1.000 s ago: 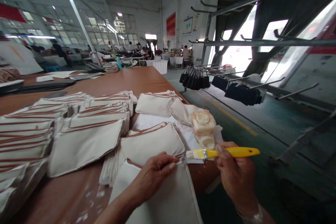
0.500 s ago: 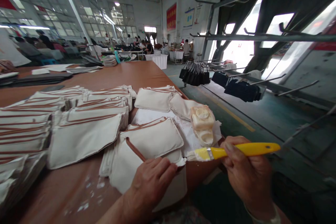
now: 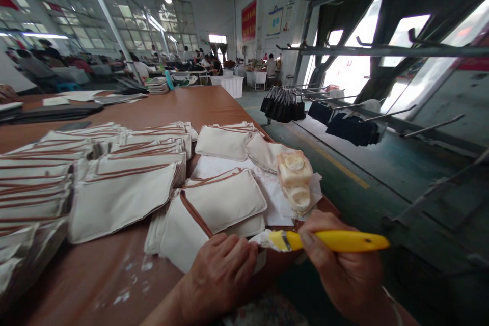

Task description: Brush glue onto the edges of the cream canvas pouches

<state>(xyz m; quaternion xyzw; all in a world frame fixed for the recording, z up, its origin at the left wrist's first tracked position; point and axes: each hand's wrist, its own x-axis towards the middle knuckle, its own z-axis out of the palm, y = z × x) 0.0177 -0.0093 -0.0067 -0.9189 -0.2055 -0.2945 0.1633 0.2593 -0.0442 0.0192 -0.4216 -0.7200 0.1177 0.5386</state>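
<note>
Your right hand (image 3: pixel 344 270) grips a yellow brush (image 3: pixel 355 241), bristles (image 3: pixel 262 239) just beside your left hand (image 3: pixel 219 272). That hand clasps a white pouch (image 3: pixel 175 242).

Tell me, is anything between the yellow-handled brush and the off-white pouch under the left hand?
Nothing visible blocks the yellow-handled brush from the off-white, brown-trimmed pouch. The left hand lies over the pouch, its fingers beside the bristles; the pale, crusted container stands beyond, out of the way.
</note>
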